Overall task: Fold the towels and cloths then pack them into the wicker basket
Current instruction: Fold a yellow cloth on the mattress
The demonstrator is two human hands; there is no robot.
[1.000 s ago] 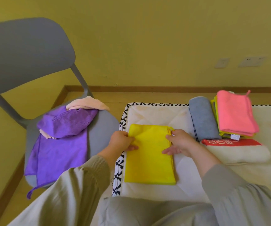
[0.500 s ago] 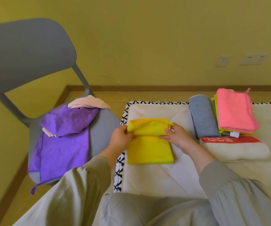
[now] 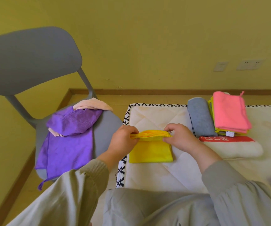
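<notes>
A yellow cloth [image 3: 151, 152] lies on the white quilted mattress [image 3: 157, 175], partly folded. My left hand [image 3: 123, 141] pinches the left end of its raised far edge and my right hand [image 3: 180, 137] pinches the right end, holding that edge a little above the lower layer. To the right sit a rolled grey towel [image 3: 200, 118], a folded pink cloth [image 3: 229, 111] stacked on yellow ones, and a folded white towel with a red band [image 3: 232, 147]. No wicker basket is in view.
A grey chair [image 3: 30, 59] stands left of the mattress, with a purple cloth [image 3: 66, 144] and a peach cloth [image 3: 93, 103] draped on its seat. A yellow wall with sockets [image 3: 248, 64] is behind. The mattress edge has a black-and-white trim [image 3: 121, 170].
Both hands lifted the yellow cloth's far edge off the mattress and have drawn it toward me over the near half, so the cloth now shows about half its earlier length.
</notes>
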